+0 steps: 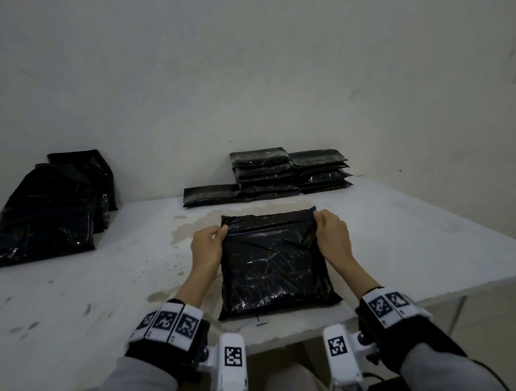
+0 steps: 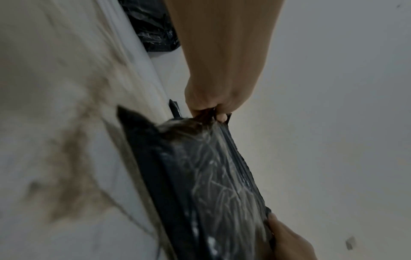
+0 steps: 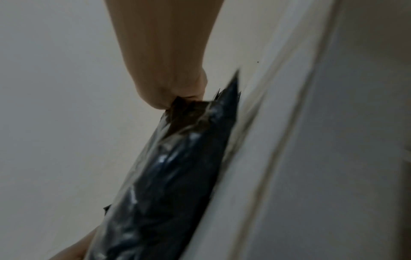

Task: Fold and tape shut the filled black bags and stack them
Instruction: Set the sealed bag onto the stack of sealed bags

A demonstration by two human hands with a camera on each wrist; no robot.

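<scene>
I pinch the bag [image 1: 274, 260] top corners with my left hand [image 1: 207, 246] and right hand [image 1: 333, 236]; folding step, next press flap toward me.

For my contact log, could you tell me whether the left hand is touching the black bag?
Touching: the head view shows the left hand pinching the black bag at its far corner.

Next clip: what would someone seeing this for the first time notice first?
The black bag lying flat at the table's near edge, its far corners pinched by the left hand and the right hand. Behind it, against the wall, stand stacks of flat black packets. At far left, more black bags lean upright.
</scene>
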